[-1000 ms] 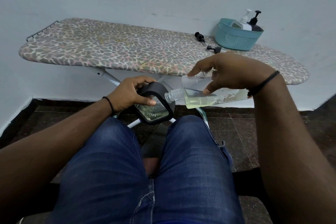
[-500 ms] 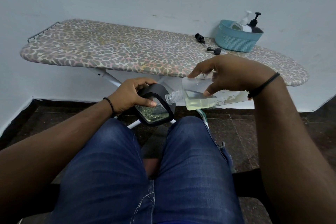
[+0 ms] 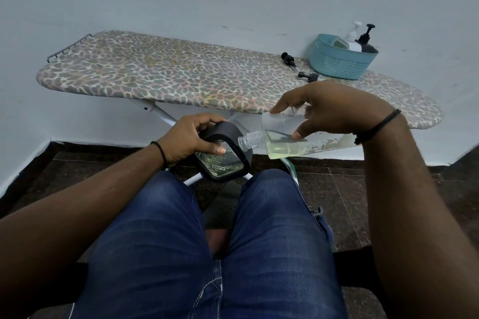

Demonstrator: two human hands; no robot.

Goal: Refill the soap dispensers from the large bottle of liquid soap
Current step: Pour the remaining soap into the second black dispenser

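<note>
Clear large soap bottle with pale yellow liquid: unchanged, tilted in right hand, neck over black square dispenser gripped by left hand. Pouring continues above lap.

I count one clear soap bottle, one black dispenser, two loose black pump heads, one teal basket and two pump bottles in it.
</note>
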